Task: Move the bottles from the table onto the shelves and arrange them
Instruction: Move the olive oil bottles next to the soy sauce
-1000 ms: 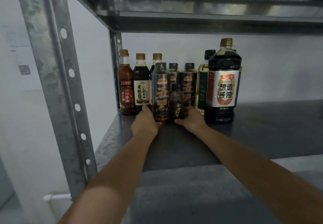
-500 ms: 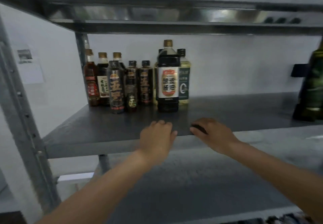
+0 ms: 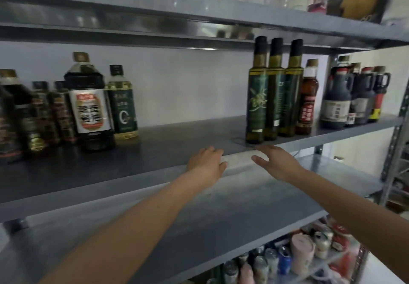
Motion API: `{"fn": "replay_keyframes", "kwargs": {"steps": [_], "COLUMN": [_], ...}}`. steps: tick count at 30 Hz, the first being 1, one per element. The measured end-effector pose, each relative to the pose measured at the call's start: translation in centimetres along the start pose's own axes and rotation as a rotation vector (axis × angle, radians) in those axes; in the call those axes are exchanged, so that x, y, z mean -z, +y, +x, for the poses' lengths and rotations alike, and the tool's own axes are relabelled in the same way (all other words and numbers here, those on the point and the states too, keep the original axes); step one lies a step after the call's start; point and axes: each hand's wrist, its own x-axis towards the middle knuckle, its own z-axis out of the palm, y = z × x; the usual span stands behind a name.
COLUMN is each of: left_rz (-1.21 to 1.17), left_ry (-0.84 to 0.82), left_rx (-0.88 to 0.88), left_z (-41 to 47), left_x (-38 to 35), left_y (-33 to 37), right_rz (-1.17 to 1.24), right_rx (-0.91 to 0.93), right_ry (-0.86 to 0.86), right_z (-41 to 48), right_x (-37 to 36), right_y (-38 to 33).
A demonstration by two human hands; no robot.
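Observation:
On the grey metal shelf (image 3: 177, 137) stands a group of dark sauce bottles (image 3: 51, 115) at the left, with a big soy sauce bottle (image 3: 88, 104) and a yellow oil bottle (image 3: 122, 104) beside them. Three tall green olive oil bottles (image 3: 274, 93) and a red-brown bottle (image 3: 308, 100) stand at the right. My left hand (image 3: 207, 162) and my right hand (image 3: 276, 162) hover near the shelf's front edge, fingers relaxed, holding nothing. The right hand is just below the nearest olive oil bottle.
Dark jugs with handles (image 3: 352, 97) stand in the neighbouring bay at far right. The shelf above (image 3: 199, 2) carries boxes and pale bottles. A lower shelf (image 3: 221, 213) lies under my arms, and cans (image 3: 287, 257) sit further down.
My hands let go of the small dark bottles at the left and pulled back to the shelf edge. The view swung right, bringing the olive oil bottles and jugs into sight.

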Motion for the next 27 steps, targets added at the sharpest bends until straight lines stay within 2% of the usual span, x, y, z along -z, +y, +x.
{"fn": "replay_keyframes", "kwargs": {"steps": [5,9,13,20,27], "left_rz": [-0.340,-0.611,-0.664,-0.686,-0.910], "left_ry": [-0.002,0.019,-0.021,-0.062,0.007], "left_rx": [0.019,0.074,0.048,0.026,-0.013], "left_z": [4.3,7.2,9.3,11.5,12.3], "left_x": [-1.4,-1.8,-2.4,-2.8,-2.7], "left_y": [1.6,1.7,1.9,1.7,2.1], "right_rz": [0.282,0.630,0.892,1.028,0.960], "right_rx": [-0.126,-0.183,-0.250,-0.295,-0.288], "right_ry": [0.094,0.231,0.232,0.109,0.207], "right_z": [2.1,4.7,7.1,9.8,10.4], "right_x": [0.9,1.6,2.0,1.6,0.4], "right_y": [2.5,3.6,4.6,6.7,6.8]}}
